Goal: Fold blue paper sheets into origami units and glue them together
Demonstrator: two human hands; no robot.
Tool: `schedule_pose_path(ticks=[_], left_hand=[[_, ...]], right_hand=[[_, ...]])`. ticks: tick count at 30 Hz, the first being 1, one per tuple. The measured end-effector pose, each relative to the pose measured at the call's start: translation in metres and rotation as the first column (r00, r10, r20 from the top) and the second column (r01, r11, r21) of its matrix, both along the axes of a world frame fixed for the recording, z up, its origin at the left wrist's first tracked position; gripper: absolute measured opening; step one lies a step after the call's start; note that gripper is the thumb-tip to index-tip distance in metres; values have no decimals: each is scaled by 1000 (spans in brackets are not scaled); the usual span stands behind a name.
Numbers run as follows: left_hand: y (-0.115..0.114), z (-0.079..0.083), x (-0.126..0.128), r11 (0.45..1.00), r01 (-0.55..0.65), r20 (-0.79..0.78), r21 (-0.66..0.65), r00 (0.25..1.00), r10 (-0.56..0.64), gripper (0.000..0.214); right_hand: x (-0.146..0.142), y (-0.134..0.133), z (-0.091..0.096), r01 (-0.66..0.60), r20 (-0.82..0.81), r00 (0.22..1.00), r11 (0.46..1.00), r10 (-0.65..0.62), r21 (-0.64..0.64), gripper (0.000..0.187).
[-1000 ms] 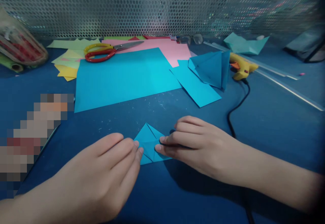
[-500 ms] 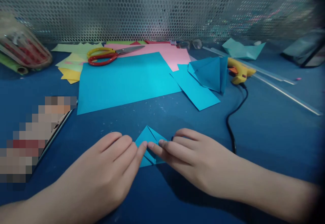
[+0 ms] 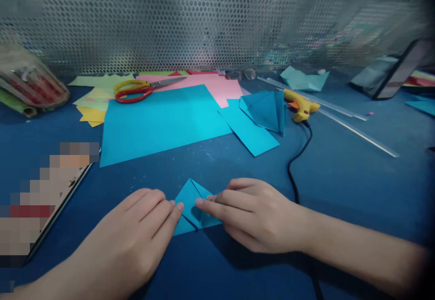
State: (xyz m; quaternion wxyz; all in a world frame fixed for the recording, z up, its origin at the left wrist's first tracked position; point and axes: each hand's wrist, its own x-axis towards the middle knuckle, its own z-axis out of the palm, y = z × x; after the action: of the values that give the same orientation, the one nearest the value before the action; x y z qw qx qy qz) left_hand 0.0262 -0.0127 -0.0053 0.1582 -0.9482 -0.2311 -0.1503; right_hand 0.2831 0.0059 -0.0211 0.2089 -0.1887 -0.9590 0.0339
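Observation:
A small folded blue paper piece [image 3: 190, 200] lies on the blue table [image 3: 340, 177] in front of me. My left hand [image 3: 136, 236] rests flat beside it, fingers stretched out, the fingertips touching its left edge. My right hand [image 3: 253, 214] lies over its right side, fingers extended and pressing down on the fold. Neither hand lifts the paper.
A large blue sheet [image 3: 163, 121], smaller blue folded pieces [image 3: 261, 114], pink paper [image 3: 217, 84], yellow and green sheets [image 3: 91, 100] and red-yellow scissors [image 3: 136, 90] lie further back. A yellow glue gun [image 3: 301, 105] with black cord [image 3: 295, 155] sits right. Perforated metal wall [image 3: 204, 19] behind. A phone [image 3: 390, 73] leans far right.
The view has tilted and shifted slightly. My right fingertips slid left across the folded piece, and my left fingertips stay at its left edge.

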Motion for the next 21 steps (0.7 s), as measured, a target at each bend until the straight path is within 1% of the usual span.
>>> schedule_pose_path(ticks=[1,2,3,4,5,6,7,8,9,10,11,12,13,15,17,18,20,21], left_hand=[[1,0,-1,1000,-6,11,-18,1000,6,42],[1,0,-1,999,-17,26,-40,999,18,40],[1,0,-2,997,-34,41,-63,998,36,39],[2,1,-3,995,-43,47,-88,998,48,39],[2,2,-4,993,-54,40,-108,997,59,40],[1,4,-5,991,-61,28,-120,997,65,40],[1,5,-6,990,-65,18,-125,998,68,41],[0,6,-6,990,-61,10,-128,998,63,41],[0,7,-7,991,-65,28,-119,997,69,42],[-1,8,-7,991,-69,53,-117,996,76,43],[0,8,-6,991,-70,85,-118,993,81,44],[0,8,-5,989,-91,141,-117,984,107,46],[1,9,-4,987,-76,138,-143,986,96,46],[3,10,-2,983,-76,167,-166,980,104,47],[6,12,0,977,-94,173,-189,977,128,48],[6,13,0,973,-105,169,-204,976,140,48],[7,13,0,963,-121,153,-242,975,161,50],[7,13,-1,958,-127,148,-258,974,169,50]], right_hand=[[3,3,0,-20,-38,999,1000,21,13,37],[7,7,1,-2,-77,997,999,5,35,37],[12,11,3,62,-112,992,996,-55,57,35],[20,18,6,165,-156,976,982,-150,90,33],[30,26,9,368,-220,913,926,-343,82,26],[42,36,13,521,-255,832,851,-492,60,20],[56,47,16,641,-290,741,767,-606,33,17],[72,60,18,746,-327,629,666,-705,-1,14],[88,72,20,831,-366,503,554,-783,-43,19],[104,85,20,891,-371,383,445,-846,-96,28],[119,96,18,929,-353,272,340,-895,-147,36],[132,105,15,950,-318,177,246,-931,-193,44],[143,113,11,959,-272,96,162,-958,-233,47],[159,123,3,953,-157,-37,13,-987,-303,35],[169,128,-3,936,-58,-117,-90,-991,-341,36],[173,130,-3,929,-18,-147,-132,-989,-347,37],[181,132,-1,918,53,-181,-188,-982,-351,38],[186,134,2,916,84,-174,-193,-981,-353,38]])
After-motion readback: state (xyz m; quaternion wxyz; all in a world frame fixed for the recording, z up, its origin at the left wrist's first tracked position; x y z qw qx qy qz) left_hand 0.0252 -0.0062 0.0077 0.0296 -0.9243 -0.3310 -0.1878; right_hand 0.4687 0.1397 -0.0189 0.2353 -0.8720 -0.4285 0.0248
